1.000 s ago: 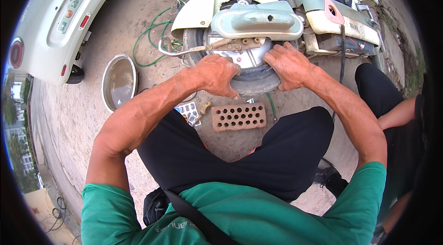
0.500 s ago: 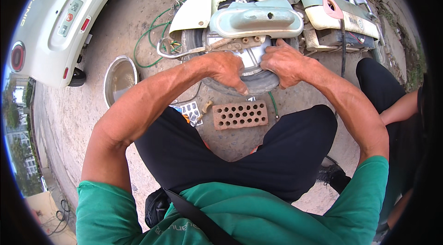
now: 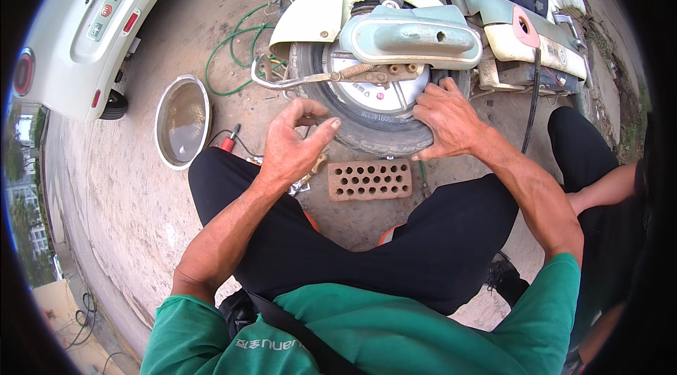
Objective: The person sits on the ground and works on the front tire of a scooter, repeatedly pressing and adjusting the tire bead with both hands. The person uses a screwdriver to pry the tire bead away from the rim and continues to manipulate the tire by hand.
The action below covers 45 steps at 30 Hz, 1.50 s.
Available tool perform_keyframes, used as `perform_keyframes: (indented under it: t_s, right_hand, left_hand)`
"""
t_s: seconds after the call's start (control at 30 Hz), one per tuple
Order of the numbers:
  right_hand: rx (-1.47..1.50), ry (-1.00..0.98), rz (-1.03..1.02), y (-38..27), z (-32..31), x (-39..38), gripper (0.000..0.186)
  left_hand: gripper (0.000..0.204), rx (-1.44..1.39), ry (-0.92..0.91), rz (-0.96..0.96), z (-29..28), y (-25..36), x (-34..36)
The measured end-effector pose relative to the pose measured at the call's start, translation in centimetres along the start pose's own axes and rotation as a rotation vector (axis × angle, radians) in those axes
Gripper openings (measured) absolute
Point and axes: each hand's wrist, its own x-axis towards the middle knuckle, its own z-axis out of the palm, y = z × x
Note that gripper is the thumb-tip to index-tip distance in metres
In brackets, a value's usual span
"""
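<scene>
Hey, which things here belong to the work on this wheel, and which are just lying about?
Part of the work:
- tire
- silver wheel hub
- right hand, on the tire
- left hand, close by

Apparently just lying about, untouched now:
- brick
- metal basin
- green hose
- red tool

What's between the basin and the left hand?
The head view shows a red tool and dark cable on the ground between basin and left hand.
</scene>
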Motion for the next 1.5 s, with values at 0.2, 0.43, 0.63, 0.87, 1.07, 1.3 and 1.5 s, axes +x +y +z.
perform_keyframes:
  t_s: [0.2,0.43,0.63,0.87,1.07,1.3,1.5]
  right_hand:
    - [0.043,0.081,-0.009,0.2,1.6,0.5,0.072]
    - [0.033,0.117,0.078,-0.5,3.5,1.8,0.070]
    - [0.077,0.130,0.092,-0.7,2.4,1.2,0.066]
    - [0.306,0.660,0.591,-1.2,3.3,-3.6,0.054]
    - [2.129,0.647,0.977,4.9,5.8,-0.7,0.075]
    - [1.916,0.856,0.981,5.9,8.6,2.3,0.081]
    - [1.907,0.937,0.938,6.1,9.8,2.4,0.076]
  left_hand:
    - [0.104,-0.419,0.473,-0.123,6.3,-4.2,3.3]
    - [0.084,-0.781,0.394,-0.273,6.1,-5.1,7.1]
    - [0.077,-1.082,0.236,-0.343,6.0,-4.4,6.2]
    - [0.062,-1.121,0.288,-0.318,9.1,-5.4,3.4]
    - [0.066,-1.167,0.388,-0.386,11.3,-3.3,2.4]
    - [0.059,-1.101,0.316,-0.405,11.8,-5.9,2.5]
    - [0.062,-0.956,0.289,-0.396,11.2,-6.5,3.2]
